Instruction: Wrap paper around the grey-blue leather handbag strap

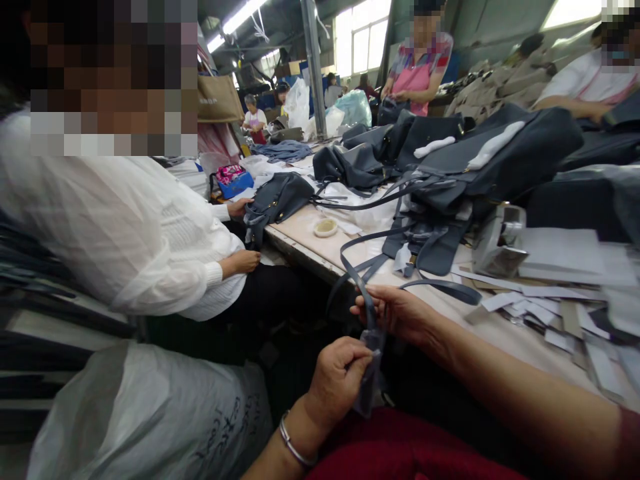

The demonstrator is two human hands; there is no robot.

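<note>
My left hand [337, 373], with a metal bangle at the wrist, pinches a small clear plastic sleeve [367, 393]. The sleeve covers the lower end of a dark blue-grey strap [356, 275]. Just above it, my right hand [393, 312] has its fingers closed round the same strap. From there the strap loops up over the table edge toward a dark handbag [440, 250] lying on the table. Another small wrapped piece of plastic [403, 257] shows beside that bag. The strap's tip inside the sleeve is blurred.
A pile of dark bags [500, 153] covers the table's far side. A metal box [500, 240] and paper strips [545, 307] lie right, a round dish [325, 228] farther left. A co-worker [165, 233] sits left, behind a large white sack [165, 407].
</note>
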